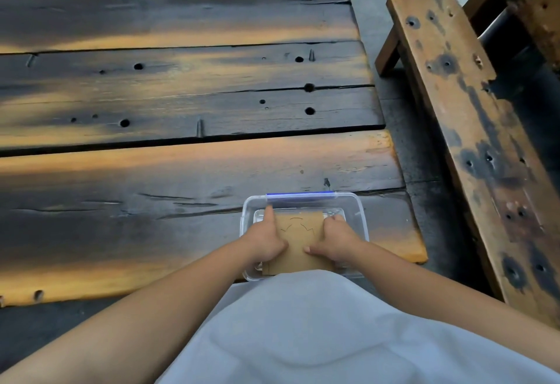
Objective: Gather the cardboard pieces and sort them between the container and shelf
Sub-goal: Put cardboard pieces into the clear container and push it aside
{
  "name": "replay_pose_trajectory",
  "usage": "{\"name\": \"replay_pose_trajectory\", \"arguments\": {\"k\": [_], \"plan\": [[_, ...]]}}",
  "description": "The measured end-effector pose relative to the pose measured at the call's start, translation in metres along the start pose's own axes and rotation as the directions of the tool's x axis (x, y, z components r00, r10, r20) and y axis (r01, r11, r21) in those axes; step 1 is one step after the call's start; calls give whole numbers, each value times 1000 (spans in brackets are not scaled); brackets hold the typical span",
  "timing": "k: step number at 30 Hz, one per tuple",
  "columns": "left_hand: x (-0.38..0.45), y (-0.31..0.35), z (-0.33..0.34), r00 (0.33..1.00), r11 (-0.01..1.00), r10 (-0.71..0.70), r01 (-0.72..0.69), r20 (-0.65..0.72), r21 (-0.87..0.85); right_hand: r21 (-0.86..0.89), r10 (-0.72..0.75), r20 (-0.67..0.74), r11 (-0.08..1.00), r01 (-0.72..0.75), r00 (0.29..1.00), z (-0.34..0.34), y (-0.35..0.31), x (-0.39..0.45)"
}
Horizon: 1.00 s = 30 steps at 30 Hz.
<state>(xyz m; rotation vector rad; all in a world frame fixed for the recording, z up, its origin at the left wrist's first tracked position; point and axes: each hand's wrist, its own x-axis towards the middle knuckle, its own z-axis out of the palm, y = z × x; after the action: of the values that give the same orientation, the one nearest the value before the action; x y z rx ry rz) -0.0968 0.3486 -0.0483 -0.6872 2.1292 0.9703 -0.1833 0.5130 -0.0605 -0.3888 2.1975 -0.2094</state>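
From the head camera, a clear plastic container [304, 233] with a blue clip on its far rim sits at the near right corner of a dark plank table [181, 95]. A brown cardboard piece [300, 244], scored with faint curved cut lines, lies across the container's opening, its near edge reaching the near rim. The left hand [265, 239] pinches the piece's left edge, forefinger stretched along the far corner and thumb pressed on top. The right hand [333, 239] grips the right edge the same way, thumb on the upper face and fingers curled around the side. Whether one sheet or a thin stack is held I cannot tell. To the right stands a worn wooden bench [460, 117]; no shelf is in view.

As I judge it, the gathering looks done, since no loose cardboard shows on the table. Sorting between container and shelf remains.
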Motion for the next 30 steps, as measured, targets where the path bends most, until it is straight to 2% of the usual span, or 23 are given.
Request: {"name": "replay_pose_trajectory", "arguments": {"k": [4, 8, 11, 14, 16, 22, 30], "plan": [[5, -1, -2, 999, 996, 23, -27, 43, 83, -107, -20, 44, 994, 25, 999, -2, 5, -1], [13, 2, -5, 1000, 998, 1, -3, 28, 62, 35, -75, -55, 996, 77, 996, -1, 5, 1], [17, 8, -6, 1000, 996, -2, 4, -25, 90, -24, -161, -45, 987, 160, 986, -8, 4, 6], [20, 13, -5, 995, 984, 84, -75, -50, 162, -57, -165, -26, 985, 163, 986, -14, 3, 13], [22, 15, -8, 995, 980, 89, -81, -40, 180, -42, -165, -17, 986, 164, 986, -17, 3, 16], [26, 13, -19, 998, 989, 64, -63, -1, 134, -37, -179, 14, 983, 179, 984, -18, 6, 18], [24, 13, -20, 998, 992, 59, -57, -11, 109, 0, -171, -12, 985, 171, 985, -21, 2, 18]]}}
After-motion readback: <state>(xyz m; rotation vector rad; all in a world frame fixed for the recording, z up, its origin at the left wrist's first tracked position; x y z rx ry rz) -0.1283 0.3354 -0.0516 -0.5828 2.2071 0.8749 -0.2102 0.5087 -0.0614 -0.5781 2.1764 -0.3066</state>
